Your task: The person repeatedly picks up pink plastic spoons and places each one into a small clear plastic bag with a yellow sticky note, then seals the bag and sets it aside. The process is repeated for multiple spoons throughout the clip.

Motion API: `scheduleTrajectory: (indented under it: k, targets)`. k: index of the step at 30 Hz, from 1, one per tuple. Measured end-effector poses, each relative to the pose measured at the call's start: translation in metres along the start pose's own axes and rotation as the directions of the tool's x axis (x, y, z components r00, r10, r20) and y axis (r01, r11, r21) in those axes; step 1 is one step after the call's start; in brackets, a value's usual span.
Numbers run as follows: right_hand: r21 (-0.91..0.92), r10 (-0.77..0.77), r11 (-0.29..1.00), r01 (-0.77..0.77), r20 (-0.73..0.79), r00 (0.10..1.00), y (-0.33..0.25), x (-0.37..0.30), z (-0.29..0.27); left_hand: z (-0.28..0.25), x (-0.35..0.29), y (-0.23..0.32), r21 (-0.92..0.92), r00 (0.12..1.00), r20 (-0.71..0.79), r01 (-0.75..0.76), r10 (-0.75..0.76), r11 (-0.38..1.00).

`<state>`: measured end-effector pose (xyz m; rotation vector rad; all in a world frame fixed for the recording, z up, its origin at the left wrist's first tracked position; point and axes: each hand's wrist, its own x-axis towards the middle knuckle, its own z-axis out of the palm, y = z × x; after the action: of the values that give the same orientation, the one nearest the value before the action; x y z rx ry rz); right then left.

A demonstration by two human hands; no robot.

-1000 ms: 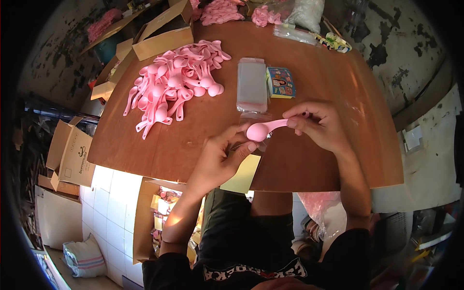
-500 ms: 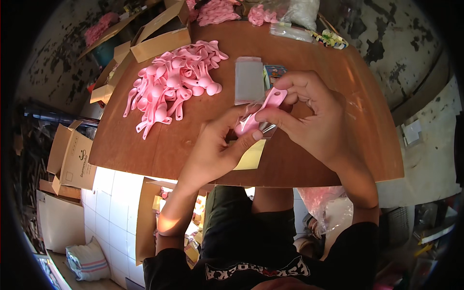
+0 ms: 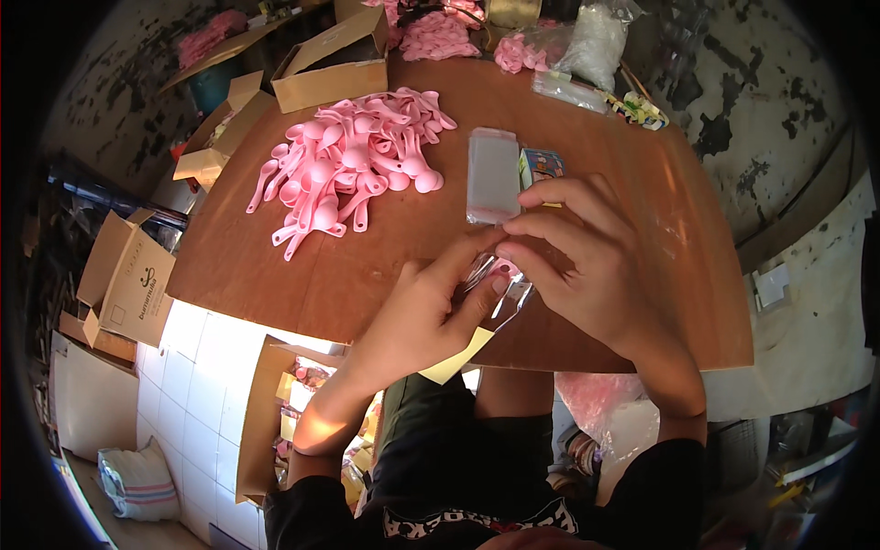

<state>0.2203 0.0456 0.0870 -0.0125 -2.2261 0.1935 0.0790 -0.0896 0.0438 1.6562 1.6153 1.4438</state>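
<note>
My left hand grips a small clear plastic bag near the table's front edge. Inside the bag a pink spoon shows only its handle end; the rest is hidden behind my fingers. A yellow card sticks out below my left hand. My right hand has its thumb and fingers pinched on the bag's upper edge. Beyond it lie a stack of clear bags and a few colourful printed cards. To the left spreads a pile of pink spoons.
Open cardboard boxes stand at the table's back left. Bags of pink pieces and a white-filled plastic bag are at the far edge. Below the table, beside my left leg, a carton holds packed items.
The pink spoon has slid deeper into the clear bag. My right hand has let go of its handle and moved to the bag's upper edge. The view has shifted slightly.
</note>
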Motion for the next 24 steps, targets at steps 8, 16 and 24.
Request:
scheduleTrajectory:
  k: [8, 16, 24]
  targets:
    - [-0.121, -0.033, 0.991, 0.05, 0.134, 0.99, -0.004, 0.002, 0.002, -0.005, -0.004, -0.004, 0.297, 0.998, 0.035, -0.056, 0.047, 0.953]
    - [0.164, 0.156, 0.967, -0.195, 0.224, 0.962, 0.007, -0.008, -0.006, -0.006, -0.005, -0.009, 0.248, 0.979, 0.157, -0.17, 0.134, 0.954]
    - [0.692, 0.52, 0.41, -0.595, 0.359, 0.775, 0.021, -0.03, -0.024, -0.001, -0.01, -0.005, -0.012, 0.979, 0.077, -0.187, 0.187, 0.982]
